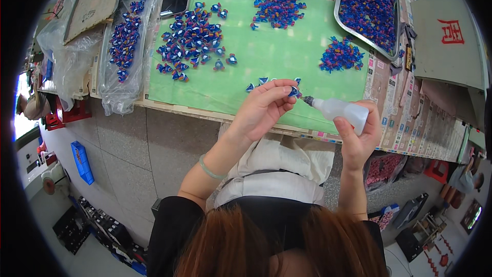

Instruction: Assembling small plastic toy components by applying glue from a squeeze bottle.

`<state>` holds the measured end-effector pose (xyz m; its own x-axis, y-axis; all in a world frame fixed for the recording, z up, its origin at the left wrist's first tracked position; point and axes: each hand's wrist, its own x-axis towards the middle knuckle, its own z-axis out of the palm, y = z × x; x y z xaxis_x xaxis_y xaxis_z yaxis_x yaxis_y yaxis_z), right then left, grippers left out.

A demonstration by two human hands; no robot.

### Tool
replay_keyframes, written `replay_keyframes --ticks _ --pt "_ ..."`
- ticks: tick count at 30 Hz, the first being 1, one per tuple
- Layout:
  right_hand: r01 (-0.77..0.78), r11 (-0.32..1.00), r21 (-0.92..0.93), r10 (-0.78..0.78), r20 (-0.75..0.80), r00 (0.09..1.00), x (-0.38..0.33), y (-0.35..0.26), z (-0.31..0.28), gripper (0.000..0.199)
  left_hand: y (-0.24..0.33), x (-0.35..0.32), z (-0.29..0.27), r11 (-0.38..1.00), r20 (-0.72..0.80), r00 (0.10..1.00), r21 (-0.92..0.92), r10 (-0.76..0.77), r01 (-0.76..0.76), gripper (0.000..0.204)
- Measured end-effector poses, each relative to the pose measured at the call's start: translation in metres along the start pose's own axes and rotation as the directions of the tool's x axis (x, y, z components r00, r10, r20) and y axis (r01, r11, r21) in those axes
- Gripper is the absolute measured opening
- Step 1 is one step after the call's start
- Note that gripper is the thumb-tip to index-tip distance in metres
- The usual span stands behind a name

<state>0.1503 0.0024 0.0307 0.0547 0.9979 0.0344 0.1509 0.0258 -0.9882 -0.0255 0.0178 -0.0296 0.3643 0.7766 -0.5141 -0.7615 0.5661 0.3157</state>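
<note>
2 hands meet above the green mat (287,56): left hand (264,110) pinches a tiny, light blue piece (293,91), right hand (359,141) grips a soft squeeze bottle (342,111) mid-body.

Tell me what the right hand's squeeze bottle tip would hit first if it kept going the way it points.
The right hand aims the squeeze bottle leftward; its dark nozzle tip would first meet the small blue piece pinched in the left hand. They look nearly touching, though depth is unclear.

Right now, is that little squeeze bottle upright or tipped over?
Tipped. The right hand holds the squeeze bottle nearly sideways, nozzle pointing left at the small blue piece pinched in the left hand.
</note>
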Motion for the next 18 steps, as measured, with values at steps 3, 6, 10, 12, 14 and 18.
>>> replay_keyframes --ticks 3,6,10,12,14,18 --pt "-0.013 0.999 0.05 0.015 -0.036 0.999 -0.001 0.002 -0.004 0.022 0.0 0.001 0.0 1.0 0.006 1.0 0.0 0.008 -0.008 0.018" --pt "-0.007 0.961 0.275 0.058 -0.179 0.982 0.004 0.019 -0.023 0.021 0.004 -0.001 -0.004 1.0 0.006 1.0 -0.013 0.026 -0.026 0.019" --pt "0.004 0.947 0.321 0.131 -0.4 0.907 0.027 0.05 -0.071 0.028 0.018 -0.003 -0.015 0.994 -0.007 0.994 -0.02 0.111 -0.111 0.019" --pt "-0.01 0.988 0.156 0.082 -0.464 0.882 0.033 0.071 -0.087 0.032 0.024 -0.004 -0.019 0.986 -0.044 0.986 -0.038 0.159 -0.16 0.02" --pt "-0.033 0.999 -0.013 0.022 -0.517 0.856 0.034 0.092 -0.096 0.035 0.028 -0.002 -0.022 0.983 -0.027 0.983 -0.032 0.179 -0.18 0.02" --pt "-0.007 0.947 -0.32 -0.194 -0.591 0.783 0.034 0.1 -0.091 0.036 0.037 -0.006 -0.028 0.972 -0.032 0.974 -0.059 0.226 -0.228 0.019"
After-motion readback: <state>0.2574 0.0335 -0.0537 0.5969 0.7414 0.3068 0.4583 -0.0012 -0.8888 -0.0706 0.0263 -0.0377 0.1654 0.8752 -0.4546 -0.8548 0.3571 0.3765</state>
